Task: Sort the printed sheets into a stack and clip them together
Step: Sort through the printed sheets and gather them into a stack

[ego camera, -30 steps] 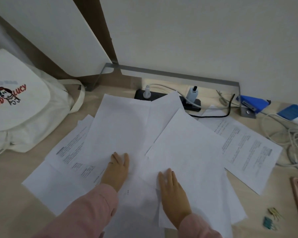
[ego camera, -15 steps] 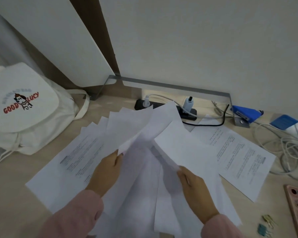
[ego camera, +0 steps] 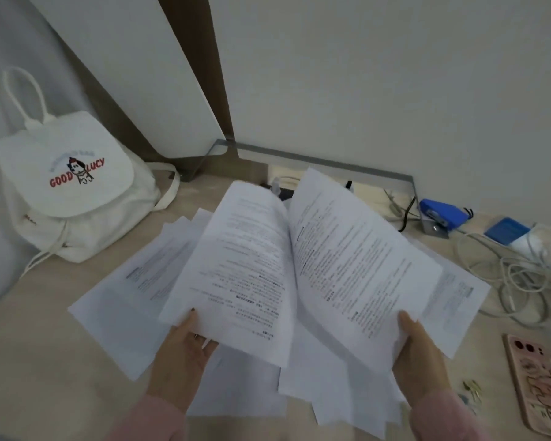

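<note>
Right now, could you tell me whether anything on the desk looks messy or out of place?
Yes. The sheets on the desk lie fanned at different angles, not squared. Each hand, left and right, holds up a printed sheet. The clips sit unused beside the phone.

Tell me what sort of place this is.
Probably a home or student desk against a wall: printed sheets spread on it, a blue stapler, tangled charger cables and a canvas backpack.

Pale wood desk (ego camera: 29, 361) butted against a plain white wall (ego camera: 395, 74). Left of the wall, a brown vertical strip (ego camera: 217, 74), possibly a door frame, beside a leaning white panel (ego camera: 124, 58). Along the wall's foot, a grey metal rail (ego camera: 331, 162); soft, even light.
</note>
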{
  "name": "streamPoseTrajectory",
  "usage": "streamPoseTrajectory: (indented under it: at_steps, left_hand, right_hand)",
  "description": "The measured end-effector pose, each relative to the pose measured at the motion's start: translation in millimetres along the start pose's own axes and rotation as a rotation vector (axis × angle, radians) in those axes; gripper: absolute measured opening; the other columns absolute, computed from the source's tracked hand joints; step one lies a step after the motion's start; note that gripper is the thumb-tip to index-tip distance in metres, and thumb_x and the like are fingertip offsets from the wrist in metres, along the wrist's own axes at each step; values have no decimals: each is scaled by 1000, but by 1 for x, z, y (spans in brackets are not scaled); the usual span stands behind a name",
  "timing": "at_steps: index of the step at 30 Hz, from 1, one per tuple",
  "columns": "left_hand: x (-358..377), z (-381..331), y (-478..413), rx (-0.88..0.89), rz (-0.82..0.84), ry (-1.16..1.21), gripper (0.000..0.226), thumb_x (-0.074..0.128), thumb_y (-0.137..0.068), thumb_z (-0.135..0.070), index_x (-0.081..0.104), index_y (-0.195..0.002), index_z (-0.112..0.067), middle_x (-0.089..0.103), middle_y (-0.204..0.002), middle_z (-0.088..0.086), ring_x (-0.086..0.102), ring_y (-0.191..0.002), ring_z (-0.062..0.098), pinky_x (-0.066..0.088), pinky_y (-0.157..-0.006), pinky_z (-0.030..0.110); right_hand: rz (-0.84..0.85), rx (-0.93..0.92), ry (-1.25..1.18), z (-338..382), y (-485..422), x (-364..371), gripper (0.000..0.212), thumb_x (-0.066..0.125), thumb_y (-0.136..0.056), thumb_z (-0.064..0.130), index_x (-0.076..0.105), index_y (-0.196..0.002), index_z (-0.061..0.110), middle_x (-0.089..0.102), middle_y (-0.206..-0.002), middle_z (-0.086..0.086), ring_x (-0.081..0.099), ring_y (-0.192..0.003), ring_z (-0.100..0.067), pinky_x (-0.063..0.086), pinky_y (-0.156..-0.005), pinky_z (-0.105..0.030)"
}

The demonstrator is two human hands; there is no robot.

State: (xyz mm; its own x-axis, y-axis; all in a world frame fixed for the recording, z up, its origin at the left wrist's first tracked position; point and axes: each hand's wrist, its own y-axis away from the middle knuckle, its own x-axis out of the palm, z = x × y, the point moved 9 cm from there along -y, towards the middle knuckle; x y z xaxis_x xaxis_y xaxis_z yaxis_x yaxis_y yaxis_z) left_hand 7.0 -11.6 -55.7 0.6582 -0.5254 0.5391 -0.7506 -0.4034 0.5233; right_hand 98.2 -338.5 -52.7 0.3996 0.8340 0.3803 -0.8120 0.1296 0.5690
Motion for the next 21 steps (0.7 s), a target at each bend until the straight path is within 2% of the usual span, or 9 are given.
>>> streamPoseTrajectory:
  at_steps: [3,5,7,10,13,15,16,19,21]
  left_hand:
    - [-36,28,2,-74,-100,-13,23,44,-94,-12,59,-110,-22,72,-100,-1,70,-86,17,60,-66,31]
    - [-54,39,3,-117,-159,-71,21,44,-95,-11,57,-109,-19,65,-104,2,62,-92,18,58,-64,29]
    - [-68,39,1,-116,-206,-163,24,44,-95,-9,54,-116,-13,61,-111,6,58,-91,17,59,-72,32]
    - [-76,22,-6,-96,-213,-312,33,42,-95,-7,48,-127,-3,56,-121,12,58,-89,16,46,-89,38]
    - [-77,3,-16,-92,-169,-425,33,42,-96,-7,48,-127,1,59,-118,14,59,-91,19,45,-87,39]
    - [-78,-8,-22,-103,-135,-490,32,43,-95,-8,50,-125,1,63,-109,10,60,-92,21,47,-79,36]
    - [-78,-13,-25,-110,-121,-513,33,44,-95,-8,51,-125,1,64,-106,8,60,-92,22,48,-76,35]
    - [-73,-24,-28,-129,-65,-552,30,47,-93,-9,53,-123,-5,64,-108,9,61,-95,26,49,-75,37]
    - [-67,-28,-30,-153,-20,-589,25,49,-92,-10,56,-117,-10,65,-108,9,61,-96,27,49,-74,37]
  right_hand:
    - [-86,125,22,-36,1,-28,36,40,-97,15,46,-132,11,55,-126,-6,56,-90,-17,39,-92,-38]
    - [-152,172,67,-53,3,-46,39,37,-97,11,40,-136,5,57,-115,-8,55,-83,-19,41,-83,-38]
    - [-200,179,131,-57,6,-58,38,37,-97,9,42,-134,6,59,-103,-7,55,-81,-20,45,-70,-34]
    - [-181,157,139,-50,6,-61,35,38,-96,8,47,-130,9,61,-101,-5,56,-83,-20,47,-67,-32]
    - [-114,108,52,-32,3,-52,24,54,-89,14,57,-112,13,64,-106,-4,62,-88,-22,59,-63,-33]
    - [-31,89,-22,-20,1,-42,66,83,-55,28,58,-115,17,68,-111,-3,69,-91,-23,60,-64,-28]
    - [-37,79,-43,-15,-1,-42,83,87,-45,30,56,-121,17,68,-116,-3,69,-95,-20,59,-71,-30]
    - [78,58,16,-4,-3,-27,43,58,-86,19,52,-128,16,61,-127,-2,59,-115,-22,51,-92,-37]
    - [138,89,141,-6,-6,-20,36,47,-91,15,54,-126,16,65,-122,-1,58,-115,-24,52,-91,-39]
